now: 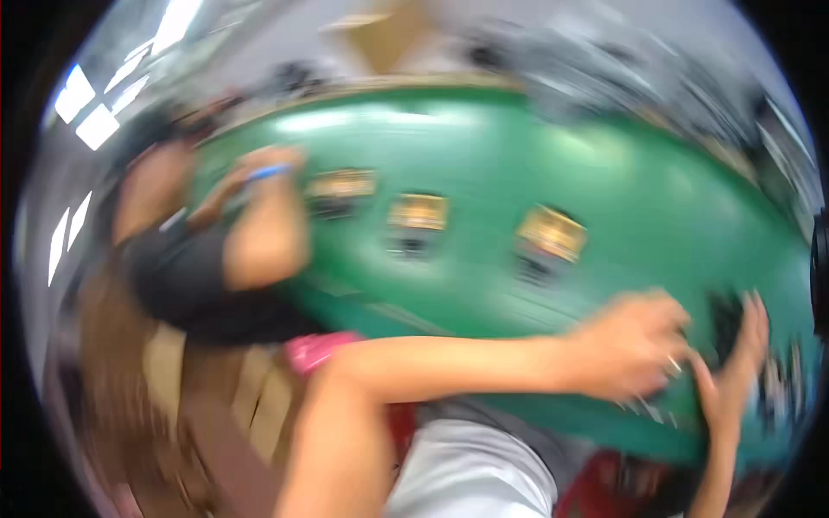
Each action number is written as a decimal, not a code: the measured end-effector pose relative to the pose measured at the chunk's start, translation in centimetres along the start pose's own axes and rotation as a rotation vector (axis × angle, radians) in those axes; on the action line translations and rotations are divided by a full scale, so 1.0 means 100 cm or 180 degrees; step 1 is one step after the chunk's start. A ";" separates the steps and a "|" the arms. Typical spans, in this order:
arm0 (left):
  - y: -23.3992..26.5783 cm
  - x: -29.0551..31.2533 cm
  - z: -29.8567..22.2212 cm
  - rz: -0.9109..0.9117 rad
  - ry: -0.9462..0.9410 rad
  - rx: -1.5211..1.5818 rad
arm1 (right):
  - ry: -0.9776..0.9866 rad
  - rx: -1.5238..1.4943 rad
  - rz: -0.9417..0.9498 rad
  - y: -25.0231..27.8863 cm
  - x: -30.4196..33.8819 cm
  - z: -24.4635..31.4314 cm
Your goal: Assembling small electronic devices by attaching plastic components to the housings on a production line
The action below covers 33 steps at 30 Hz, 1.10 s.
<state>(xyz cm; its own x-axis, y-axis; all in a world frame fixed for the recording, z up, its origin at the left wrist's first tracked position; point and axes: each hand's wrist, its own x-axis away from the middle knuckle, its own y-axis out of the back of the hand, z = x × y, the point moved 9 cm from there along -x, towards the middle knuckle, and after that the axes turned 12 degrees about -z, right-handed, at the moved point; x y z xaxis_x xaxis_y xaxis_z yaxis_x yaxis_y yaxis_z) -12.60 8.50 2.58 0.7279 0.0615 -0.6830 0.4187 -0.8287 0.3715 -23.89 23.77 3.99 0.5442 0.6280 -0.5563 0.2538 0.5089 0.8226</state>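
The whole picture is smeared by motion. My left hand (629,344) reaches across to the right over the green table (484,293), its fingers curled in. Whatever it may hold is hidden; a small shiny spot shows by its fingertips. Close beside it, my right hand (736,371) has its fingers stretched out and the thumb apart, toward the left hand. A dark, blurred object (725,321) lies between the two, next to the right fingers; I cannot tell whether they touch it. Thin pale pieces (649,411) show on the table below my left hand.
Three gold-and-black items, one at the centre (553,233), one further left (420,212) and another (343,185), sit on the table. A co-worker's arm (268,229) with a blue wristband is at left. Clear plastic bags (596,73) lie at the back; several slim pieces (781,380) lie far right.
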 end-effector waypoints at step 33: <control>0.114 0.033 0.049 -0.0609 0.0141 -0.1518 | 0.0330 -0.1954 0.0255 -0.099 -0.105 0.068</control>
<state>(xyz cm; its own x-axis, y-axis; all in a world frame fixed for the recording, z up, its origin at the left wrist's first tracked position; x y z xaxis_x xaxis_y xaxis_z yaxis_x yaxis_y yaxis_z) -8.08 -3.48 1.55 0.6320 0.2193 -0.7433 0.7402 -0.4549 0.4951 -26.65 8.18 2.51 0.4542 0.7164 -0.5296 -0.3070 0.6839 0.6618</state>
